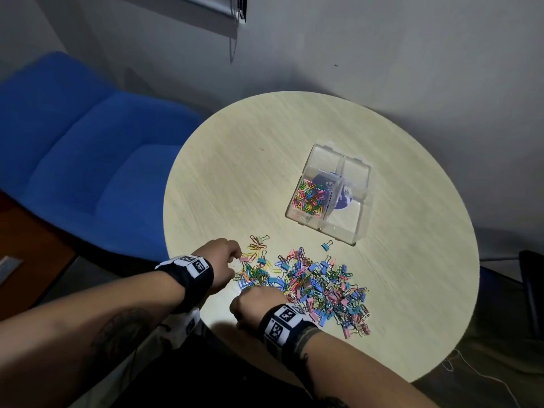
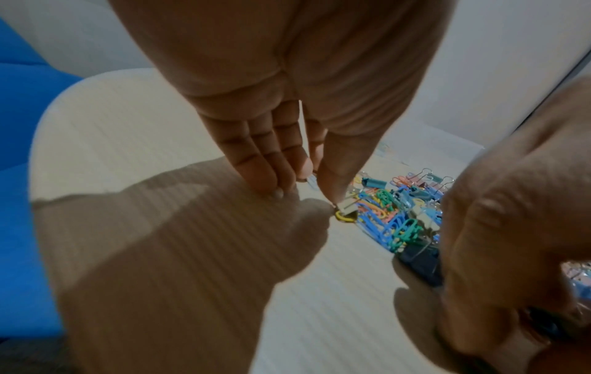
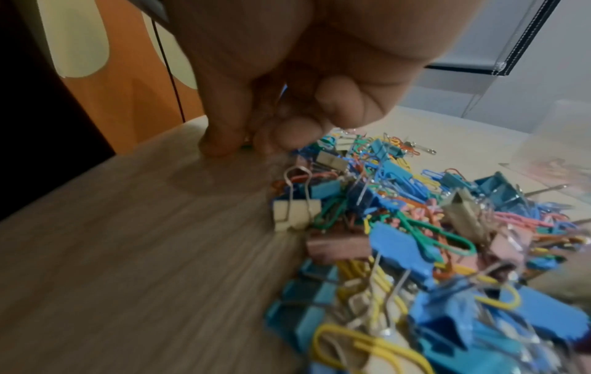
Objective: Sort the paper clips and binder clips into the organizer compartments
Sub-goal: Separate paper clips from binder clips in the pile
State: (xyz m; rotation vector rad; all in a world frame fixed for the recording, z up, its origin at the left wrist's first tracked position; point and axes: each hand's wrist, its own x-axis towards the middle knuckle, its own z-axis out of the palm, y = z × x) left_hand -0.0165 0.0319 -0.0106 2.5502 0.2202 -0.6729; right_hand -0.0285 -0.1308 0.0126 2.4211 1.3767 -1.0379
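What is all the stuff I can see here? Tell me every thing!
Clip pile: many paper clips and binder clips, mixed colours, near side of the table.
Lone binder clip: one, blue, between pile and organizer.
Organizer: one, clear plastic, farther back; one compartment holds coloured paper clips.
Table: one, round, pale wood.
Sofa: one, blue, left of the table.
Wrist bands: two, black with white markers.
Left hand: fingertips at the pile's left edge.
Right hand: curled, picking at the pile's near edge.

Blue sofa (image 1: 88, 148), grey wall (image 1: 382, 54), round table (image 1: 235, 172)
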